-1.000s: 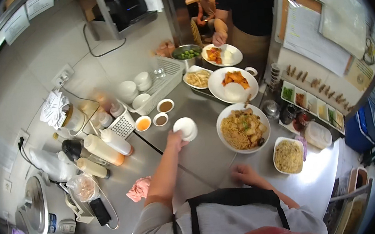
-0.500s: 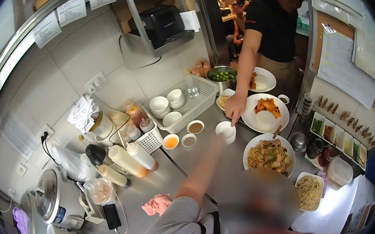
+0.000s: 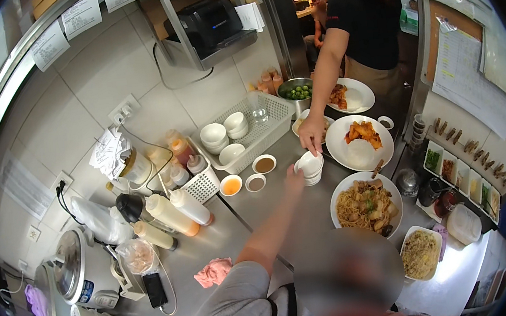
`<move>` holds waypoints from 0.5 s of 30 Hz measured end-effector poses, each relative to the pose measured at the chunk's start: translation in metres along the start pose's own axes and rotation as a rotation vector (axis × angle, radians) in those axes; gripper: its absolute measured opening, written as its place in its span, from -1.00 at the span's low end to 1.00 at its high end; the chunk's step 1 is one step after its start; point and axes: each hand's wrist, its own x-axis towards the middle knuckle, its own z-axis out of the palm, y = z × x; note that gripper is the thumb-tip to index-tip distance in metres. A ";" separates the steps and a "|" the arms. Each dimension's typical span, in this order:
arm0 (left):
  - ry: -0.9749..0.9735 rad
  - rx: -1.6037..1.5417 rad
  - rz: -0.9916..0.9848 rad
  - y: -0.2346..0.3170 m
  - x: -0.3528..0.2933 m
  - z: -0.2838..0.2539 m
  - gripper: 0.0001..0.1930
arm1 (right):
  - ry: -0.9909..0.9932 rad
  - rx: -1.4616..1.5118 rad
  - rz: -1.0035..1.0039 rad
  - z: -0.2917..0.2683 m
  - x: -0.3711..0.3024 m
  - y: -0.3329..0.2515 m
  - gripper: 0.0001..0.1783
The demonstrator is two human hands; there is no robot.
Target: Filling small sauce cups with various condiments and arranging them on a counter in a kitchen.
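Observation:
My left arm point(image 3: 267, 230), in a grey sleeve, reaches forward across the steel counter. My left hand point(image 3: 294, 179) is closed at the near left side of a short stack of small white bowls point(image 3: 311, 170); its fingers are partly hidden. From the far side, a co-worker's hand point(image 3: 312, 133) touches the rim of the top bowl, which looks tilted. My right hand does not show. Left of the stack sit small dishes of brown sauce point(image 3: 264, 164), orange sauce point(image 3: 230, 185) and greyish sauce point(image 3: 256, 183).
Right of the stack are a noodle plate point(image 3: 339, 212) and a plate of rice with orange-sauced food point(image 3: 334, 152). A fried rice container point(image 3: 421, 278) is nearer. Squeeze bottles point(image 3: 171, 214) and a white basket point(image 3: 280, 122) stand left. A blurred round shape point(image 3: 348, 271) covers the near middle.
My left hand, blurred by motion before, is now steadier against the bowl stack. The co-worker's hand has gone from pointing at the bowls to touching the top one. The view has shifted slightly.

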 end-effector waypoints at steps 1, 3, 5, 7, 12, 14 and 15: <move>0.001 0.000 0.003 0.003 -0.003 0.000 -0.46 | -0.001 0.000 -0.003 0.000 0.000 0.000 -0.85; 0.063 0.343 0.105 0.024 -0.019 0.008 -0.38 | 0.024 -0.060 -0.010 -0.003 -0.001 0.001 -0.85; 0.030 0.384 0.141 0.036 -0.023 0.001 -0.33 | 0.001 -0.023 -0.011 -0.001 0.003 0.001 -0.84; -0.012 0.420 0.188 0.049 -0.029 0.000 -0.27 | -0.008 0.013 -0.021 -0.001 0.004 0.002 -0.84; -0.106 0.776 0.317 0.070 -0.043 0.007 -0.05 | -0.004 -0.039 -0.040 -0.004 0.002 0.005 -0.84; -0.119 0.887 0.324 0.079 -0.054 0.009 -0.05 | -0.005 -0.033 -0.045 -0.005 0.000 0.010 -0.84; -0.131 0.997 0.330 0.081 -0.057 0.010 -0.05 | -0.008 -0.027 -0.051 -0.005 -0.001 0.012 -0.84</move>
